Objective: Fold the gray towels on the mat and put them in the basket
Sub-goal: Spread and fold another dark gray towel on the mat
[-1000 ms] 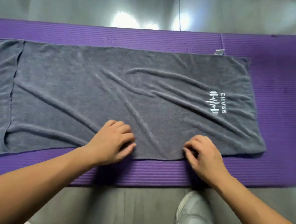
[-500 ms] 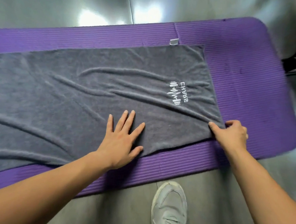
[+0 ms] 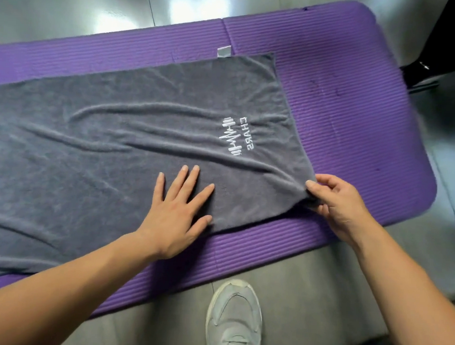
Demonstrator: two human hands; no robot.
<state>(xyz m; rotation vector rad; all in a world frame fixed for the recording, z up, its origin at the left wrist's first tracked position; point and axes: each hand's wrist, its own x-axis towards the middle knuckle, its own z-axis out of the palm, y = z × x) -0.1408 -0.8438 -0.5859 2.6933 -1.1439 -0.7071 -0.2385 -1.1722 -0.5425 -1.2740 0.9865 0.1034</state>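
A gray towel with a white embroidered logo lies spread flat along the purple mat, running off the left edge of the view. My left hand presses flat on the towel near its front edge, fingers straight and spread. My right hand pinches the towel's near right corner, which is slightly lifted off the mat. A small white tag sticks out at the towel's far edge. No basket is in view.
The mat lies on a shiny gray floor. My gray sneaker stands on the floor just in front of the mat. A dark object stands at the far right, beyond the mat's rounded end.
My left hand went from curled at the front edge to flat on the towel. My right hand slid right along the edge to the corner and pinched it. The view shifted right.
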